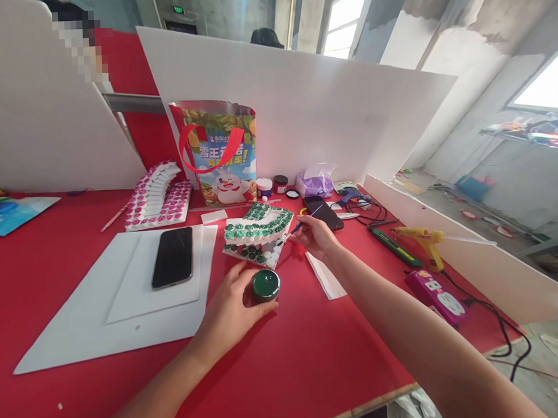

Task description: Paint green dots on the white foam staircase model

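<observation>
My left hand (237, 303) is wrapped round a small jar of dark green paint (266, 285) near the front of the red table. In my right hand (316, 235) a thin paintbrush (293, 232) is pinched, its tip at the lower right of a white model (256, 233). Rows of small round knobs cover this model. Its upper rows are light and dark green, and a few knobs at the lower right are white. Behind on the left stands a similar model (156, 199) with magenta knobs.
A phone (172, 258) lies on white boards (90, 340) at left. Behind the model are a gift bag (221, 153), paint jars (280, 183) and purple tissues (315, 181). At right lie another phone (324, 213), a green cutter (394, 247), a yellow glue gun (423, 243) and cables.
</observation>
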`<state>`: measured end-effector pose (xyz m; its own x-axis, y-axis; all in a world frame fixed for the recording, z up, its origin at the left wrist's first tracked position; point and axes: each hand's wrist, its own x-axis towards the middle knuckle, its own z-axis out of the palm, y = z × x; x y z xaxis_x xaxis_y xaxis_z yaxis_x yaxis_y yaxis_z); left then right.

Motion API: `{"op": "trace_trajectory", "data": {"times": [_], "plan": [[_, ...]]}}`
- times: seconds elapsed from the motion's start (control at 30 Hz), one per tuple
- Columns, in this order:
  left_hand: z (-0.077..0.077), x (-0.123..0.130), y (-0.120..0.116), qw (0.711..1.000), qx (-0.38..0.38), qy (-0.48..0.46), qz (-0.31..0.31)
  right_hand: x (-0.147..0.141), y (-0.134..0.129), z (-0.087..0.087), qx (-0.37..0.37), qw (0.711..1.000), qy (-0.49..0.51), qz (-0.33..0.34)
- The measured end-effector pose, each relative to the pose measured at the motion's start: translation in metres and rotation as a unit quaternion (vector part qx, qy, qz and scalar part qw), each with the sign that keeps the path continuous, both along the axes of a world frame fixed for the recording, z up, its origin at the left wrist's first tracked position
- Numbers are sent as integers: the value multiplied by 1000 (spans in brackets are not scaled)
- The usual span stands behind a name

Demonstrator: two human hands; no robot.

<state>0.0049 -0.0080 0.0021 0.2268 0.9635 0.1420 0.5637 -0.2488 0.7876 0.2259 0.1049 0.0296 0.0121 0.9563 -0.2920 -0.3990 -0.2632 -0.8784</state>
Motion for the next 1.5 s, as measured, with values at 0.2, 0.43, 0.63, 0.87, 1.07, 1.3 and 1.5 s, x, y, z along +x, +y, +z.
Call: {"op": "trace_trajectory", "data": {"times": [0.2, 0.43, 0.63, 0.87, 1.07, 1.3, 1.5], "plan": [[-1, -1, 3, 1000, -16, -2, 1, 1, 1, -4, 0, 1000, 9, 15], [-2, -5, 7, 999, -28, -27, 8, 1, 1, -7, 5, 999, 26, 23], [-1, -5, 6, 999, -35, -22, 20, -1, -1, -7, 1, 999, 39, 27], [2, -1, 1, 999, -39, -15, 33, -8, -15, -5, -15, 998, 33, 47], [6, 2, -2, 998, -47, -8, 32, 4, -29, 14, 14, 1000, 19, 3], [6, 8, -4, 997, -68, -19, 25, 16, -52, 40, 202, 974, -25, -103], [11, 9, -7, 991, -130, 26, 23, 20, -56, 36, 214, 976, -18, -31]]}}
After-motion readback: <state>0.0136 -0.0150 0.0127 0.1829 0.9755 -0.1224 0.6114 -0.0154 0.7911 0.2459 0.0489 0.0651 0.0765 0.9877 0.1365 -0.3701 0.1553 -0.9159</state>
